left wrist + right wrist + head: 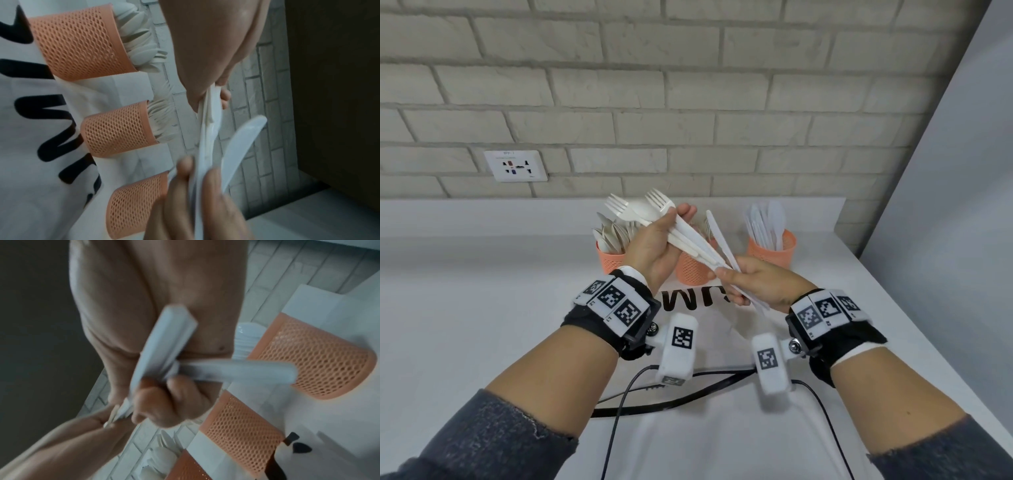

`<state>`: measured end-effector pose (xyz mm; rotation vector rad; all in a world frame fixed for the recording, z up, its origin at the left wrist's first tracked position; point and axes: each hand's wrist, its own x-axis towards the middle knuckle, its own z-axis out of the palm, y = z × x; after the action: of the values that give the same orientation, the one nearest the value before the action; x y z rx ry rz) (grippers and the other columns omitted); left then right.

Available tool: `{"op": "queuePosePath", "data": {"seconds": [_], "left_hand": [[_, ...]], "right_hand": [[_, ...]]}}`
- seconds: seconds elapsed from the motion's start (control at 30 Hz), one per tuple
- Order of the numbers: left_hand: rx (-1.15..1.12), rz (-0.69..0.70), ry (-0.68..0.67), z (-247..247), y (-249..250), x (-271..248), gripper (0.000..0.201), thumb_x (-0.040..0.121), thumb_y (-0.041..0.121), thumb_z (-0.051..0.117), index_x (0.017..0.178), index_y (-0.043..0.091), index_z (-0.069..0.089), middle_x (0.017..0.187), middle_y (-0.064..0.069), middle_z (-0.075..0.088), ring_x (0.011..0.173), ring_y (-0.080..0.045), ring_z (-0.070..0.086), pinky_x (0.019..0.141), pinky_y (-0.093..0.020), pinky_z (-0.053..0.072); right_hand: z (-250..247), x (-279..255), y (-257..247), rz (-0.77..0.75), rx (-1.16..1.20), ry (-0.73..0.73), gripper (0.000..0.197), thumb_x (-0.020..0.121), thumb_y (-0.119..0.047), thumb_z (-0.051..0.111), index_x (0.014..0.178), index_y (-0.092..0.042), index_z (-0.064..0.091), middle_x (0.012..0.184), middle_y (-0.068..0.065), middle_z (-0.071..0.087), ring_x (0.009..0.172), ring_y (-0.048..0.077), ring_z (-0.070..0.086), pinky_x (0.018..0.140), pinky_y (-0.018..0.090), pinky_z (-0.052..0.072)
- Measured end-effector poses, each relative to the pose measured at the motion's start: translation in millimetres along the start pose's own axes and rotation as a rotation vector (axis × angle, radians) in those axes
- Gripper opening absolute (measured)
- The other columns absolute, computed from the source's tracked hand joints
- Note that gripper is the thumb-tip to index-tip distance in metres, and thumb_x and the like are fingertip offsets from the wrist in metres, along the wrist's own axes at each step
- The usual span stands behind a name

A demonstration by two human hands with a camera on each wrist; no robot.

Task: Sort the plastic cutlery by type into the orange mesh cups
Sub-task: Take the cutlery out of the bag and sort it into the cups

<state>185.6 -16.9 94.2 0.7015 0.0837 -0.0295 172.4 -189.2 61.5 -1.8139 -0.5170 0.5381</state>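
Head view: left hand (654, 246) raised over the middle of the counter, fingers curled round a mixed bundle (671, 228) of white plastic forks and a spoon, heads fanned up and to the far left, handles slanting down toward the right hand (760, 284). Right hand pinching a knife (722, 245), angled apart from the bundle's handle ends, blade up.

Three orange mesh cups along the far edge by the brick wall (688, 85): left cup (610, 257) packed with spoons, middle cup (690, 270) mostly hidden behind the hands, with forks by the left wrist view, right cup (772, 253) full of knives.

Likely very light, stiff but brittle, and smooth enough to slide against each other; best taken by the flat handle near its end, one piece at a time, with the rest squeezed firmly.

Around: wall socket (516, 165) at far left, printed white sheet (698, 342) under the cups, black cables (626, 394) at the near edge. Crowded heads standing out of each cup probably the main obstacle to dropping another piece in; tines could snag.
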Motion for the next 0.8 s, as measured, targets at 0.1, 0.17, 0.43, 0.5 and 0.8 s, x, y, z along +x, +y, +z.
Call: {"op": "queuePosePath", "data": {"seconds": [0.1,0.17,0.43,0.5,0.8], "left_hand": [[-0.039,0.034,0.048,-9.3,15.1,7.4,0.02,0.097,0.007,0.042,0.091,-0.002,0.058,0.096,-0.012,0.063,0.09,-0.014,0.063,0.076,-0.032,0.054],[-0.066,0.058,0.119,-18.1,24.8,15.3,0.02,0.098,0.008,0.041,0.092,-0.001,0.058,0.095,-0.01,0.062,0.088,-0.014,0.062,0.079,-0.033,0.053],[0.042,0.0,0.134,-28.2,3.6,23.5,0.021,0.098,0.008,0.039,0.08,0.007,0.048,0.063,-0.001,0.047,0.058,-0.011,0.047,0.07,-0.026,0.047],[0.149,-0.059,0.019,-20.3,-8.7,15.9,0.019,0.097,0.0,0.038,0.082,0.004,0.05,0.064,-0.003,0.051,0.061,-0.011,0.052,0.074,-0.027,0.048],[0.356,-0.24,-0.257,-17.4,-28.8,17.7,0.03,0.095,0.003,0.043,0.124,0.001,0.049,0.088,-0.001,0.07,0.083,-0.014,0.069,0.08,-0.037,0.055]], "right_hand": [[-10.8,-7.6,10.0,0.038,0.012,-0.089,0.016,0.098,-0.014,0.042,0.088,-0.019,0.055,0.064,0.002,0.049,0.045,0.006,0.046,0.047,0.017,0.041],[-18.4,-12.1,20.0,0.041,-0.01,-0.138,0.025,0.098,-0.011,0.042,0.08,-0.022,0.057,0.062,-0.002,0.053,0.042,0.005,0.044,0.044,0.017,0.039],[-51.8,-1.5,43.0,0.066,0.056,0.061,0.014,0.096,-0.004,0.041,0.093,-0.012,0.053,0.073,0.006,0.053,0.059,0.013,0.054,0.06,0.028,0.047],[-64.9,5.4,26.2,-0.008,0.081,0.236,0.016,0.096,-0.005,0.042,0.101,-0.014,0.054,0.074,0.004,0.052,0.065,0.014,0.052,0.062,0.025,0.048],[-108.4,47.9,4.1,-0.291,-0.008,0.875,0.017,0.096,-0.008,0.042,0.11,-0.013,0.05,0.079,-0.001,0.057,0.077,0.009,0.056,0.079,0.013,0.045]]}}
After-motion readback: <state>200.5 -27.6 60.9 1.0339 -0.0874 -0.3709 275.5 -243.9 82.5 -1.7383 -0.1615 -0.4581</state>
